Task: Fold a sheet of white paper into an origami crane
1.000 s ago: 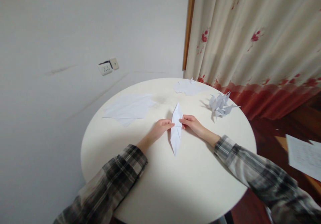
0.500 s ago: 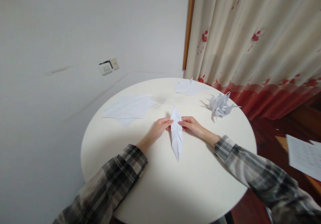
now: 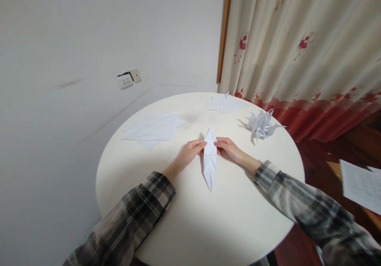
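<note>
Paper (image 3: 210, 164) near middle of table (image 3: 190, 226), one tip toward me. My left hand (image 3: 193, 149) pinches its left edge, right hand (image 3: 229, 147) its right. Even pressure should hold creases true.

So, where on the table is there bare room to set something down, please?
Bare table lies between the sleeves, nearer than the folded paper in both hands, and between the loose sheets and left sleeve. Paper figures and flat papers crowd the far right.
</note>
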`<state>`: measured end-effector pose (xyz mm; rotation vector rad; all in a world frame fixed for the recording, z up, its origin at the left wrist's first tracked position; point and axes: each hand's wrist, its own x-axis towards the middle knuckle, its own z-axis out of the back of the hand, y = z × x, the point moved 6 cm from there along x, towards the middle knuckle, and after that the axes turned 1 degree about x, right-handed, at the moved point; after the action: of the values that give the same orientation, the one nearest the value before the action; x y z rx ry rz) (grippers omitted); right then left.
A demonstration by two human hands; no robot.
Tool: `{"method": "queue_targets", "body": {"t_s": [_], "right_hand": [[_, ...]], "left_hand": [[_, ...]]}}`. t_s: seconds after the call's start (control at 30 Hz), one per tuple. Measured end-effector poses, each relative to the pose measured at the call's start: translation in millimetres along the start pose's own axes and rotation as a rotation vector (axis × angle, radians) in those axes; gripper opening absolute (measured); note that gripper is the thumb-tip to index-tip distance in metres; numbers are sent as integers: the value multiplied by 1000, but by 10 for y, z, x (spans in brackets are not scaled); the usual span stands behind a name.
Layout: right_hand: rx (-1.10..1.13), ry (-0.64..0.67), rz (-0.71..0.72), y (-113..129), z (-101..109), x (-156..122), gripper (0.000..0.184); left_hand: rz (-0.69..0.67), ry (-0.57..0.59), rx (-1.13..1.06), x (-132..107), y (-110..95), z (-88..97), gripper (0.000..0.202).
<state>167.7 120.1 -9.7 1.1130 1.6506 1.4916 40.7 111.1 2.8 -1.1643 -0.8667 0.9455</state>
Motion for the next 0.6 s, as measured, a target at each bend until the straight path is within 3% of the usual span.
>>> {"method": "queue_targets", "body": {"t_s": [0.6], "right_hand": [[-25,-49,18,122,-21,-45,34]], "left_hand": [[18,-31,-2,49,82,17,32]]}}
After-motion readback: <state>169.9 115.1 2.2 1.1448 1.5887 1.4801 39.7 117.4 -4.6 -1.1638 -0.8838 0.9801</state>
